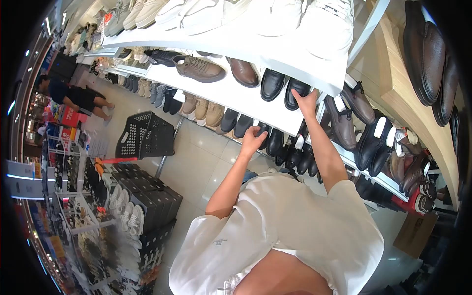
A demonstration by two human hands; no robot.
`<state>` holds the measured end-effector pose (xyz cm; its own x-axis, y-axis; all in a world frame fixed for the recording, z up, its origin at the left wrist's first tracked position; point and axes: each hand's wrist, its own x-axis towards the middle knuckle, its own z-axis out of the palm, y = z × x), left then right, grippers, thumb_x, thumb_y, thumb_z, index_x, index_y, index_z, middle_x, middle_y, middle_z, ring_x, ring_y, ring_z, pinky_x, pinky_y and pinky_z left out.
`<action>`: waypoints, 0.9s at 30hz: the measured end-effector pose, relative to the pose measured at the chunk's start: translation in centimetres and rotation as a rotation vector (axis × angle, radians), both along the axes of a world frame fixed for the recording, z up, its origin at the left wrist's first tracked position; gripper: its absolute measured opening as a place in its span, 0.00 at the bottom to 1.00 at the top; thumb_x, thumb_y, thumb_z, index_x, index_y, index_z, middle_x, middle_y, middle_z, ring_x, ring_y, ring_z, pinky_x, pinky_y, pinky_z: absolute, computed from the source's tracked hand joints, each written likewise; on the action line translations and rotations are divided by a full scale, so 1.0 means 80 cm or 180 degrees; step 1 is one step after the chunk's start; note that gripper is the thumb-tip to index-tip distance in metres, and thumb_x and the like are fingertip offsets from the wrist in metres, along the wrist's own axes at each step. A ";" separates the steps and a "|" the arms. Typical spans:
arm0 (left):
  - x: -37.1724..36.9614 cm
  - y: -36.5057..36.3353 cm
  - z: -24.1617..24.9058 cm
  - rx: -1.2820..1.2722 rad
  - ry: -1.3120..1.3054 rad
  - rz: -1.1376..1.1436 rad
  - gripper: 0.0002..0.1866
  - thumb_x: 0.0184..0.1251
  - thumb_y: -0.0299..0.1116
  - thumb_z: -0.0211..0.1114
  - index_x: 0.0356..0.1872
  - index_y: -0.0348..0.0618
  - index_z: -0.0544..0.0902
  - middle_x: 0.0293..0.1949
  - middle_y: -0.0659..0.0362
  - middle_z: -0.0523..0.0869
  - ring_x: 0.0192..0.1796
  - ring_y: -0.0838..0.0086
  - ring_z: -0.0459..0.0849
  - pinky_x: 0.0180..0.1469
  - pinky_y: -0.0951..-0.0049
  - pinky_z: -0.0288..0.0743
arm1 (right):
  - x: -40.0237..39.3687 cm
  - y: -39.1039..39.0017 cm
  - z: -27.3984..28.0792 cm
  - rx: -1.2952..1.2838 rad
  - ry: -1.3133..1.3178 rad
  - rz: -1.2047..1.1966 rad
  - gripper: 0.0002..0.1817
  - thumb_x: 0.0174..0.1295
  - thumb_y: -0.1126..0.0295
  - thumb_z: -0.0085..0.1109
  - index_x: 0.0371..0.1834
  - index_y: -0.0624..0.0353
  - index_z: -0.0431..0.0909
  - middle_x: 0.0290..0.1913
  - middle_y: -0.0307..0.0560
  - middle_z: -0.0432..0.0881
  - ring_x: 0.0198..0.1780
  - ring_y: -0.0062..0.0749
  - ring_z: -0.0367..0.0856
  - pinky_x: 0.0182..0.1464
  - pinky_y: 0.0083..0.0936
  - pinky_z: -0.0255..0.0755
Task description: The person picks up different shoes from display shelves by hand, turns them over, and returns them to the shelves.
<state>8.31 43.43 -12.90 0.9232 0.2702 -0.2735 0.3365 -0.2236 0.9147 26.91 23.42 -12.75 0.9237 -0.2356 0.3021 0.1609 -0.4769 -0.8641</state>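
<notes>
Black shoe (289,101) near the right end of the white shelf (241,102), beside another black shoe (272,84). Right hand (307,102): thumb and fingers parted, touching it; firmness unclear. Left hand (252,140): half-curled near dark shoes (242,126) below; any hold cannot be told.

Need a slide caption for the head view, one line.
Shoe display: right hand at a black shoe on the white shelf, left hand at dark shoes below.

Close head-worn view, forward and down
</notes>
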 end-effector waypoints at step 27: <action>0.064 -0.024 0.080 -0.2576 0.0091 -0.1876 0.40 0.68 0.41 0.66 0.72 0.34 0.54 0.67 0.47 0.66 0.71 0.61 0.63 0.69 0.64 0.62 | -0.242 0.045 0.077 0.0057 0.0577 -0.0442 0.59 0.37 0.67 0.79 0.72 0.68 0.49 0.62 0.61 0.62 0.64 0.54 0.66 0.66 0.40 0.63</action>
